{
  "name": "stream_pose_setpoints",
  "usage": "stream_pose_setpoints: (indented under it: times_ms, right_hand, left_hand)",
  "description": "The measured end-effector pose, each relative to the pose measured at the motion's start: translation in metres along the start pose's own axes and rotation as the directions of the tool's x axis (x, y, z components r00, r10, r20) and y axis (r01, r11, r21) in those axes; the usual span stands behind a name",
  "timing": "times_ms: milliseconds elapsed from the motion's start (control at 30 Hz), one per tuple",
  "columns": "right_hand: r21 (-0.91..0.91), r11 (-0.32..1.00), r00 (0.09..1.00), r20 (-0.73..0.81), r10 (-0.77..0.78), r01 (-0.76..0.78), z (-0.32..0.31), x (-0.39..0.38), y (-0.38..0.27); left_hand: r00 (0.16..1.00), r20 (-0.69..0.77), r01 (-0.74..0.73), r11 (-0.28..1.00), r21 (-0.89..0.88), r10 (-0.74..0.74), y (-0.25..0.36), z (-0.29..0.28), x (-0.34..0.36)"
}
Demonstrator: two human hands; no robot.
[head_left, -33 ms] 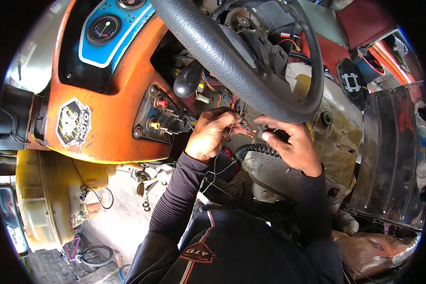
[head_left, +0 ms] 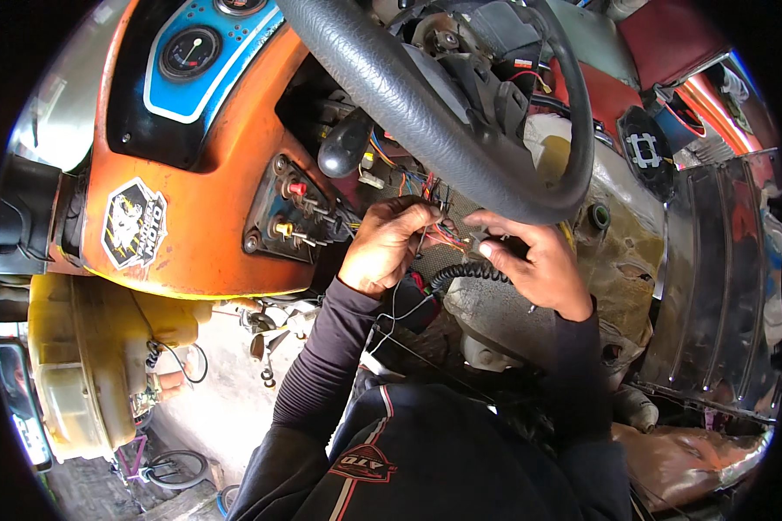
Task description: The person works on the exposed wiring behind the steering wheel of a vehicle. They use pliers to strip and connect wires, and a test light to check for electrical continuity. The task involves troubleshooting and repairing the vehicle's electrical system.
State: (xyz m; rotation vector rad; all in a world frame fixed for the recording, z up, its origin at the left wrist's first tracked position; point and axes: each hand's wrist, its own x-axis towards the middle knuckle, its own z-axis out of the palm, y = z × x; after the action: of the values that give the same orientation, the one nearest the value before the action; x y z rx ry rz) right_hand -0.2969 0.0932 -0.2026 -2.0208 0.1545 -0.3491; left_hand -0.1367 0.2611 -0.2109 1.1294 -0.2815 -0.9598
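Below the black steering wheel (head_left: 443, 122), both my hands are at a bundle of thin coloured wires (head_left: 444, 236). My left hand (head_left: 381, 250) pinches the wires between thumb and forefinger on their left side. Opposite it, my right hand (head_left: 540, 267) has thumb and forefinger closed around a small dark piece (head_left: 475, 245) at the wires' end; its exact kind is too small to make out. More loose wires with a white connector (head_left: 371, 180) hang just above my left hand. Under the hands runs a black coiled cable (head_left: 469, 273).
To the left stands an orange dashboard cowl (head_left: 200, 234) with a blue gauge panel (head_left: 174, 78) and a plate of switches (head_left: 294, 208). A black-knobbed lever (head_left: 346, 146) sticks out near the wheel. Lower left is a yellow housing (head_left: 78, 365); a ribbed dark metal panel (head_left: 712, 278) lies right.
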Motion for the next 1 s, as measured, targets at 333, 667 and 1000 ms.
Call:
stream_pose_setpoints:
  times_ms: [333, 667, 1000]
  right_hand:
    - [-0.103, 0.991, 0.996, 0.036, -0.086, 0.089, 0.0, 0.011, -0.01]
    - [-0.248, 0.964, 0.982, 0.185, -0.048, 0.094, -0.013, 0.02, -0.034]
    - [0.13, 0.98, 0.988, -0.025, 0.152, -0.147, 0.01, -0.016, -0.001]
  left_hand:
    - [0.999, -0.015, -0.029, 0.997, 0.073, 0.03, -0.002, -0.006, 0.006]
    - [0.999, -0.026, -0.037, 0.978, 0.207, 0.043, -0.002, -0.006, 0.01]
    - [1.0, 0.019, 0.013, 0.996, -0.089, -0.011, 0.001, -0.002, 0.007]
